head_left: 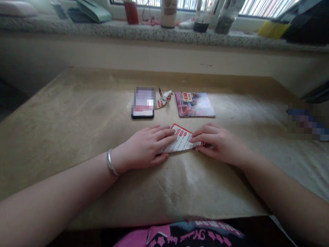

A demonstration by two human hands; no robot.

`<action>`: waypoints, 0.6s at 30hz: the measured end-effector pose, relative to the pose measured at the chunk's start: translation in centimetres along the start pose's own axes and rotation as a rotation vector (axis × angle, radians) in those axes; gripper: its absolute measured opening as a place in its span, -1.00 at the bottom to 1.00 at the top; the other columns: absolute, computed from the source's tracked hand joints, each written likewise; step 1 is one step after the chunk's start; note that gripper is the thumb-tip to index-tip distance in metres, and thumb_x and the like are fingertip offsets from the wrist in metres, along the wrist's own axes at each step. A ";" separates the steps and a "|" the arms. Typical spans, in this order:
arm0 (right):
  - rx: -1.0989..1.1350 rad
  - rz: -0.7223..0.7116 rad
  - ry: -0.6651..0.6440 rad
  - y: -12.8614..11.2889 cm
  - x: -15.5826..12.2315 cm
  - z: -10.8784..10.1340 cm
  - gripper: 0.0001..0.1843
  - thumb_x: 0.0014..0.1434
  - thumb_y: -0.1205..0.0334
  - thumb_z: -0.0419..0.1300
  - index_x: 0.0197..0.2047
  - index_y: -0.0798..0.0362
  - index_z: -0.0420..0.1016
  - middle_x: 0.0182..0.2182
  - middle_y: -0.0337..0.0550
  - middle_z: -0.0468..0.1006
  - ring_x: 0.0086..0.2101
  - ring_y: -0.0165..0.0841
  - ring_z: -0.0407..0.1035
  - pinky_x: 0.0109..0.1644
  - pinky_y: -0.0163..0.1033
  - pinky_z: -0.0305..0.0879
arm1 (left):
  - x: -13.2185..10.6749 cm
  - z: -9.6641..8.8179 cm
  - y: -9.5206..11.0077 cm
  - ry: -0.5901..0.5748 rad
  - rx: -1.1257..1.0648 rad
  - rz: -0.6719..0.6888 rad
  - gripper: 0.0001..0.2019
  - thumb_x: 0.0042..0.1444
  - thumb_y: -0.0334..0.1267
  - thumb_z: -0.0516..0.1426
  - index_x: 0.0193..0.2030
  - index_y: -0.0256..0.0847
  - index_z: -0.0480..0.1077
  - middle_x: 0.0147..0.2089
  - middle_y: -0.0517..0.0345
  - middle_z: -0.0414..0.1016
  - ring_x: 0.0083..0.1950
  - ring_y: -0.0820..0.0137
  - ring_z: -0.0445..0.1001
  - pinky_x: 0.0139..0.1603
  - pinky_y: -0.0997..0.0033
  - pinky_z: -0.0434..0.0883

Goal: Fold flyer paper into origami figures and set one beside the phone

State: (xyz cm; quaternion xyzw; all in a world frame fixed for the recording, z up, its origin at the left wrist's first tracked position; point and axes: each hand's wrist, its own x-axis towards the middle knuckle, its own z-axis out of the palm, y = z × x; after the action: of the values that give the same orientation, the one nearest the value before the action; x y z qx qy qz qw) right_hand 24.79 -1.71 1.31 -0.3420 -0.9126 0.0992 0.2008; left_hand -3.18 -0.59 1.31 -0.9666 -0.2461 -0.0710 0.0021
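1. Currently the right hand [219, 143] pinches the right end of a printed paper [181, 138], fingers on top and thumb at the near edge.
2. The left hand [149, 146] lies palm down, fingers extended and slightly spread, the fingertips resting on the paper's left part; it presses rather than grasps.
3. The paper lies on the table [85, 135] between the two hands, white with a red border along its far edge and red labels beside small print.
4. A silver bracelet [111, 163] circles the left wrist.
5. Beyond the hands, a phone [144, 103] lies face up, its screen pixelated.
6. Just right of it sits a folded paper figure [167, 96] with pointed ends and similar red labels.
7. Further right, a colourful booklet [199, 106] lies flat, a yellow panel near its top.
8. At the table's right side is a blue, pixelated item [310, 123], too blurred to identify.
9. Behind the table, a speckled windowsill [146, 31] bears a red container [131, 10], bottles and a yellow object [274, 29].
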 end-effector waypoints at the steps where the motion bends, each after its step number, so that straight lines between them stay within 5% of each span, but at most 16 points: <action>1: -0.023 -0.013 -0.017 -0.3 0.2 0.3 -0.78 0.17 0.29 0.20 -0.11 -0.01 0.58 -0.14 -0.07 0.58 -0.14 -0.28 0.42 -0.04 -0.13 0.37 | 0.0 0.0 -0.2 0.034 0.024 -0.005 -0.55 0.25 -0.19 0.03 0.27 -0.22 0.24 0.31 -0.05 0.26 0.33 0.16 0.22 0.35 0.07 0.17; 10: -0.246 -0.079 -0.041 -1.2 0.8 1.4 -0.70 0.28 0.25 0.05 -0.05 0.03 0.58 -0.17 -0.05 0.57 -0.21 -0.26 0.36 -0.13 -0.14 0.34 | 0.2 0.5 -0.6 0.186 0.166 -0.020 -0.70 0.30 -0.33 0.00 0.08 -0.02 0.42 0.19 0.26 0.43 0.31 0.24 0.24 0.37 0.01 0.11; 18: -0.234 -0.064 -0.031 -1.4 1.1 1.8 -0.68 0.26 0.30 0.05 -0.02 -0.03 0.57 -0.21 -0.07 0.54 -0.24 -0.27 0.31 -0.15 -0.16 0.29 | 0.6 0.9 1.5 0.116 0.088 0.001 -0.60 0.30 -0.16 -0.03 0.20 -0.22 0.33 0.20 0.13 0.42 0.32 0.19 0.22 0.43 0.04 0.00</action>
State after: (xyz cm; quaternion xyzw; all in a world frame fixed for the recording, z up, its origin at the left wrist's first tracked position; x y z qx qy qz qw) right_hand 22.42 -2.15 0.48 -0.3323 -0.9314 -0.0090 0.1483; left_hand -1.82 -1.56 0.55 -0.9600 -0.2478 -0.1159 0.0589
